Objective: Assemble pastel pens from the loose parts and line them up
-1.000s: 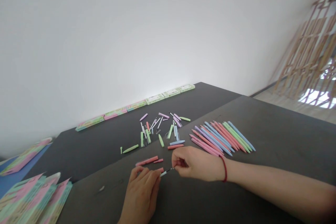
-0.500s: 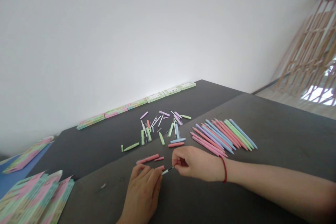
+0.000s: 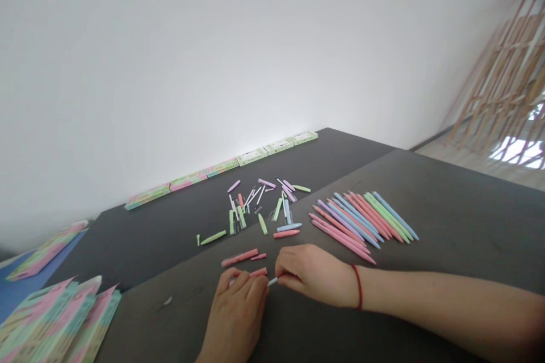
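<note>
Dark table [image 3: 332,170] stands against a pale wall [image 3: 255,57]. Between both hands is the small white piece [image 3: 272,281]; left hand [image 3: 234,312] and right hand [image 3: 313,273] are both pinching it.

Matte black tabletop [image 3: 460,204], plain pale grey-white wall [image 3: 255,57], slim pens [image 3: 361,218] in pink, coral, lavender, blue and green, pink-green-teal patterned flat cartons [image 3: 55,317], red cord bracelet [image 3: 359,288]
</note>
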{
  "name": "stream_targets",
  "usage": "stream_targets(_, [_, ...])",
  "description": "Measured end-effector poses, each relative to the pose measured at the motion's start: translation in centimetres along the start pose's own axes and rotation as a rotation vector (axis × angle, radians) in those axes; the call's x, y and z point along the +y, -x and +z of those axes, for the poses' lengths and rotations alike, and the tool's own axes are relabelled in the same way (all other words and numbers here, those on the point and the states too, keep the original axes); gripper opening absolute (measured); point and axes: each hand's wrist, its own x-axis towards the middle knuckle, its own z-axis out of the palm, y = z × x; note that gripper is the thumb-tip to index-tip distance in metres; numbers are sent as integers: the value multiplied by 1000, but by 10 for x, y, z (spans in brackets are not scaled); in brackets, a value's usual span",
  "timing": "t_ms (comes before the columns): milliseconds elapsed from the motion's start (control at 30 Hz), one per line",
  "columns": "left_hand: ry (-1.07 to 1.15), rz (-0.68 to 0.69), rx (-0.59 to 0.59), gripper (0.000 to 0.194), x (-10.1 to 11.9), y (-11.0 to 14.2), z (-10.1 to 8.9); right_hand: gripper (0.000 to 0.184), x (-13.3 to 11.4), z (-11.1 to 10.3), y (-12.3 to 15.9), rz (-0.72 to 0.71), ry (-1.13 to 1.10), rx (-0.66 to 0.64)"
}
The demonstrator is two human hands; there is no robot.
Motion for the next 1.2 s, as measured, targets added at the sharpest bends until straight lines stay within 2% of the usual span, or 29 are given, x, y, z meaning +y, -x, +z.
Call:
stream_targets(233, [77,-38,-2,17,-7,5,-2,11,2,-3,1,-42,72,-12])
stream_targets(367, [149,-197,48,34,-18,6,-7,11,8,-17,-2,31,74,19])
stream_targets(500, [93,-186,7,39,-22,4,-4,12,13,-37,-5,116,131,54])
stream_targets(700, [52,-149,-59,10,-24,3,4,10,19,-46,-4,162,205,-9])
stream_targets(900, [148,-265,-28,6,-27,2,2,9,26,-43,-5,155,146,-23])
stream_targets(1200, [147,-241,38,7,-31,5,4,11,23,-52,-6,208,160,16])
